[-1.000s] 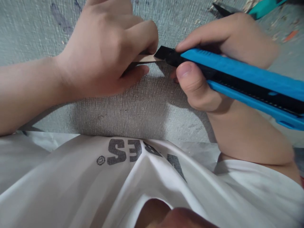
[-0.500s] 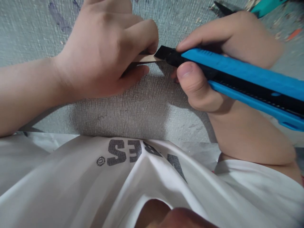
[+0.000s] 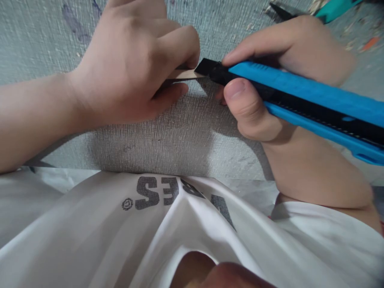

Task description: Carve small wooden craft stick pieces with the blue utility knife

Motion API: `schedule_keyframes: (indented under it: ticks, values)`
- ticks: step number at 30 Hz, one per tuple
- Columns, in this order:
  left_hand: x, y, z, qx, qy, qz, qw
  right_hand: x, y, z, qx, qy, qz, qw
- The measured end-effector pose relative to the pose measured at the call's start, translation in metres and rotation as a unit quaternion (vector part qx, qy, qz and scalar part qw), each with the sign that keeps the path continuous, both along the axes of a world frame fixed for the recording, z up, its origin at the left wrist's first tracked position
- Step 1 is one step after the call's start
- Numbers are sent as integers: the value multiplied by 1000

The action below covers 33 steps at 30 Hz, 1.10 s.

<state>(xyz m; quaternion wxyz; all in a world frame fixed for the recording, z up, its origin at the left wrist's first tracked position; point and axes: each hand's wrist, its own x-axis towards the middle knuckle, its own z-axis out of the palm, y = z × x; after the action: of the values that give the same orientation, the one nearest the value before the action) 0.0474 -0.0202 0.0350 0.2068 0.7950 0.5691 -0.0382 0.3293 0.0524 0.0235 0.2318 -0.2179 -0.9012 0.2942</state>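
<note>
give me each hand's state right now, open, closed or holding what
Left hand: closed, holding a thin pale strip.
Right hand: closed, holding a blue cutter knife.

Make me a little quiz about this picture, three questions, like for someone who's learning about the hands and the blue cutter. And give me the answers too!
1. Which hand holds the blue cutter?
2. True or false: the orange scrap lies in the left half of the picture.
3. Pick one. Between its finger and thumb, the left hand holds:
A) a spoon
B) a thin pale strip
C) a rubber ball

Key:
1. The right hand.
2. False. It lies near the right edge, towards the top.
3. B.
</note>
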Motion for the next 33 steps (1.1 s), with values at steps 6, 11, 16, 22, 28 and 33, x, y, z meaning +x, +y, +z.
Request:
schedule_keyframes:
  ticks: [6, 11, 16, 22, 28, 33]
  values:
    - [1, -1, 1, -8, -3, -2, 1000, -2, -2, 0, 10, -4, -7, 1000]
    - [1, 0, -1, 5, -16, -5, 1000, -2, -1, 0, 4, -2, -6, 1000]
    - [-6, -5, -6, 24, -26, -12, 999, -2, 1, -2, 13, 16, -8, 1000]
    - [-5, -3, -4, 25, -33, -16, 999, -5, -3, 2, 10, -2, -17, 1000]
    - [3, 0, 6, -33, 24, 13, 999, -5, -3, 4, 16, 0, -14, 1000]
    - [-3, -2, -2, 24, -23, -12, 999, -4, -2, 2, 17, -5, -10, 1000]
